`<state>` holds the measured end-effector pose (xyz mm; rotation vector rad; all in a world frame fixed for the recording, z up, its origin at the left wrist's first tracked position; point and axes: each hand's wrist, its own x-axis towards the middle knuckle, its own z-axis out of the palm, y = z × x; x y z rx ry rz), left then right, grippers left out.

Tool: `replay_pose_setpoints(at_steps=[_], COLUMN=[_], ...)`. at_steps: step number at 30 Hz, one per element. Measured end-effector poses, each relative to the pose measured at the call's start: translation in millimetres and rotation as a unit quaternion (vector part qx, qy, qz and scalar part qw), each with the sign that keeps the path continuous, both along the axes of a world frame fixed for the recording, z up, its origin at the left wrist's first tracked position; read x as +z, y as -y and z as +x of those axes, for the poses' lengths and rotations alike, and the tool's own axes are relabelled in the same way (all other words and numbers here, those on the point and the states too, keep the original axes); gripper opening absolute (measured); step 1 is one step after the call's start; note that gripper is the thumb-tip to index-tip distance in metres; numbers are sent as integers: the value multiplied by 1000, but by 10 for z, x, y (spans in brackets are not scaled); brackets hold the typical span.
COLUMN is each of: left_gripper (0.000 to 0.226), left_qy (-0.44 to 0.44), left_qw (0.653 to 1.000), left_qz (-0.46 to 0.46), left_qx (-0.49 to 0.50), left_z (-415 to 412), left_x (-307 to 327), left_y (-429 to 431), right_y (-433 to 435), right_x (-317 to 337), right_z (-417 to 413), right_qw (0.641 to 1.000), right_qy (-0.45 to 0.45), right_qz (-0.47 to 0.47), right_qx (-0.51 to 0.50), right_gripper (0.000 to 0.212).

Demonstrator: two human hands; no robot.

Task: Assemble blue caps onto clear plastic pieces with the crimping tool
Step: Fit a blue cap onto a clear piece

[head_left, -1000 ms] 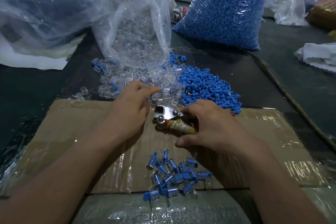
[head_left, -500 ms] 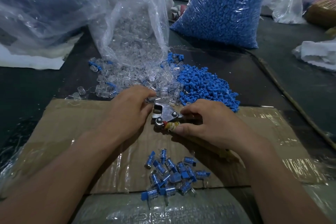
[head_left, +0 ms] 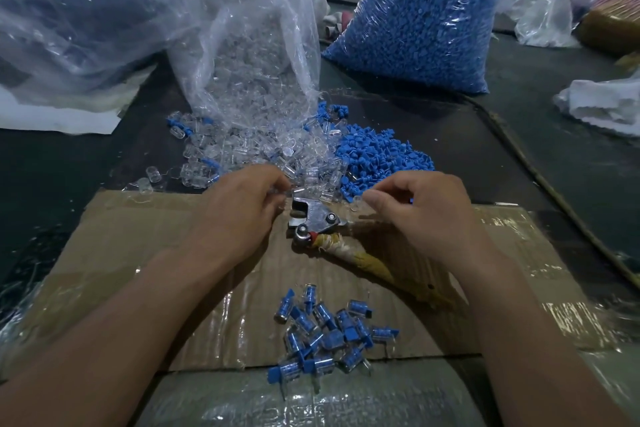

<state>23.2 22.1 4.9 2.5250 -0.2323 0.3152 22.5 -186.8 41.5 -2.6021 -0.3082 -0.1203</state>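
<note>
The metal crimping tool (head_left: 313,218) lies on the cardboard sheet (head_left: 145,253), its tape-wrapped handle (head_left: 363,262) pointing toward the lower right. My left hand (head_left: 239,215) is at the tool's jaw, fingertips pinched on a clear plastic piece (head_left: 289,191). My right hand (head_left: 422,215) hovers off the tool. Its thumb and forefinger are pinched at the near edge of the loose blue caps (head_left: 377,156), and what they hold is hidden. Loose clear pieces (head_left: 242,152) spill from an open bag. Several finished blue-capped pieces (head_left: 325,333) lie in a heap near me.
A bag of clear pieces (head_left: 249,55) stands behind the tool, and a full bag of blue caps (head_left: 422,17) at the back right. A large plastic bag (head_left: 79,10) fills the left. White plastic (head_left: 602,104) lies at the right, and a cord (head_left: 554,194) crosses the dark mat.
My right hand has let go of the tool's handle and moved up to the edge of the blue caps. The tool now rests on the cardboard. My left hand stays at the jaw.
</note>
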Motion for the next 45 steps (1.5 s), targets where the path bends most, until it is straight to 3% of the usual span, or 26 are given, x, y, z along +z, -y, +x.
replay_pose_setpoints(at_steps=[4, 7, 13, 19, 24, 27, 31, 34, 37, 40, 45], left_gripper=[8, 9, 17, 29, 25, 26, 21, 23, 21, 18, 21], left_qy=[29, 47, 5, -48, -86, -113, -123, -166, -121, -102, -94], left_qw=[999, 990, 979, 952, 934, 901, 899, 859, 900, 915, 916], left_qz=[-29, -120, -190, -300, -345, -418, -419, -484, -418, -390, -389], left_qx=[21, 50, 67, 40, 32, 7, -3, 6, -8, -3, -5], left_z=[-26, -58, -94, -160, -189, -212, -235, -285, -288, -280, -284], left_x=[24, 75, 121, 219, 256, 293, 271, 258, 252, 276, 263], left_y=[4, -8, 3, 51, 70, 86, 94, 154, 174, 172, 192], right_y=[79, 125, 169, 71, 55, 57, 77, 17, -143, -310, -420], right_x=[-29, -67, -154, -233, -265, -262, -195, -114, -40, -15, -72], right_z=[60, 107, 196, 238, 286, 276, 234, 141, -41, -184, -242], right_qw=[996, 992, 994, 995, 994, 994, 994, 992, 982, 967, 956], right_qy=[37, 48, 2, -47, -20, 1, 34, 34, 54, 104, 166], right_qz=[41, 45, 19, -41, -65, -71, -25, 95, 182, 224, 218], right_qx=[-68, -104, -108, -77, -88, -87, -96, -78, -12, 57, 106], right_gripper=[18, 15, 4, 30, 22, 18, 14, 10, 23, 29, 6])
